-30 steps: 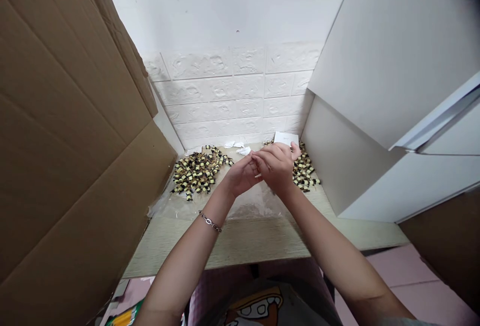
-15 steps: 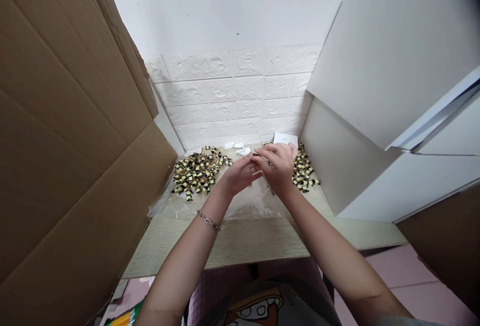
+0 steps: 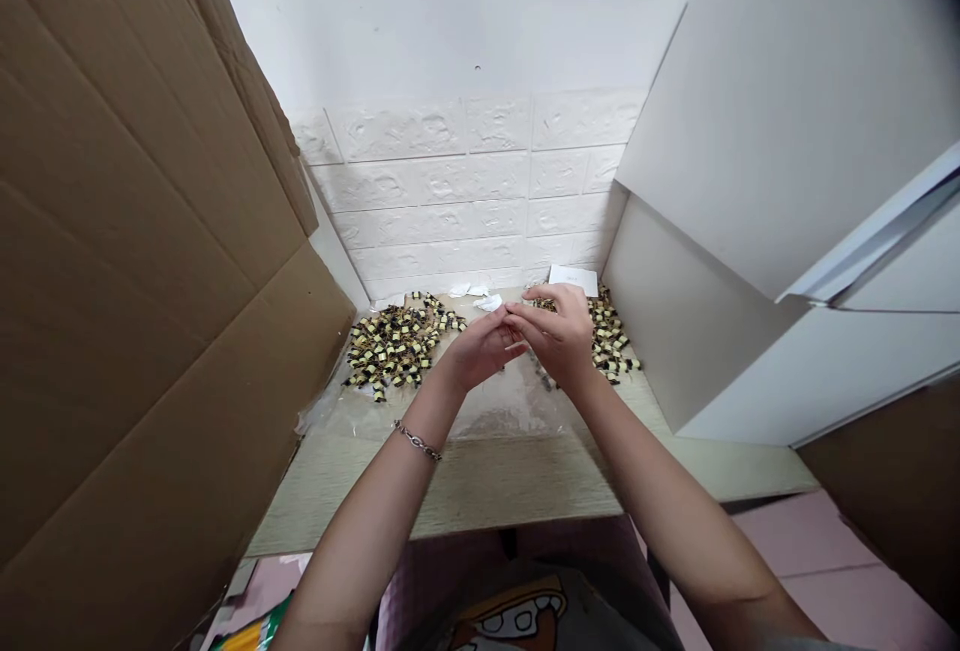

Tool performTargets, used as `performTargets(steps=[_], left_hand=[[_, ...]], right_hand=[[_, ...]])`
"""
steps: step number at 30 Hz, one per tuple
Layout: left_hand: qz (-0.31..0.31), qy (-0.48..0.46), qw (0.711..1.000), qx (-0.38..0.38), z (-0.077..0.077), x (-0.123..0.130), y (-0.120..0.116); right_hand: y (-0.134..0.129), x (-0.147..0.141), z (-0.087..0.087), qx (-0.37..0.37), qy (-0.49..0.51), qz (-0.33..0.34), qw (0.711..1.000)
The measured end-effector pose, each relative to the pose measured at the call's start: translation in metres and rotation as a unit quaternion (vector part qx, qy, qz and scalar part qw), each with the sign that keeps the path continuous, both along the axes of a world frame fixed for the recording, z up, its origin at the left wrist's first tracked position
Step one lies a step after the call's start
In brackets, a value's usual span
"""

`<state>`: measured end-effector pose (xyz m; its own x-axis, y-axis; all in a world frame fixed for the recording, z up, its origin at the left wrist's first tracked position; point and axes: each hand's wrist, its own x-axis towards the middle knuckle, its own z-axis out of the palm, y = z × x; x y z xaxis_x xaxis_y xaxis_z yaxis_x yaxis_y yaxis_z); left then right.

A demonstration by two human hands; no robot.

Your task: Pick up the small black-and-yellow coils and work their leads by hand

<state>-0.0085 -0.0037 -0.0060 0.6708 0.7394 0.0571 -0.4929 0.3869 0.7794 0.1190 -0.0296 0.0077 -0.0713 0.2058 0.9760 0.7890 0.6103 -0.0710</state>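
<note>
My left hand and my right hand meet at the fingertips above the middle of the table. Both are closed in a pinch, and whatever lies between the fingers is hidden and too small to name. A bracelet of metal links circles my left wrist. Left of the hands lies a heap of small yellow-and-black parts with thin coppery wires. Another heap of similar parts is at the right, partly covered by my right hand.
Clear plastic sheeting covers part of the pale table. White paper scraps and a white card lie near the brick-patterned wall. Brown cardboard stands at the left, white panels at the right.
My right hand's fingers have shifted slightly, with the index finger lifted and the others spread a little. A small dark thing at the fingertips no longer shows. The left hand stays almost in place.
</note>
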Motion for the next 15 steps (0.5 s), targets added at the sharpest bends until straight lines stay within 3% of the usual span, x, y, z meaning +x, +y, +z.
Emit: performTargets(steps=[15], left_hand=[[-0.004,0.010,0.999,-0.036,-0.0006,0.0075,-0.0051]], right_hand=[[0.0022,-0.0014,-0.0041,-0.031,0.008,0.041,0.999]])
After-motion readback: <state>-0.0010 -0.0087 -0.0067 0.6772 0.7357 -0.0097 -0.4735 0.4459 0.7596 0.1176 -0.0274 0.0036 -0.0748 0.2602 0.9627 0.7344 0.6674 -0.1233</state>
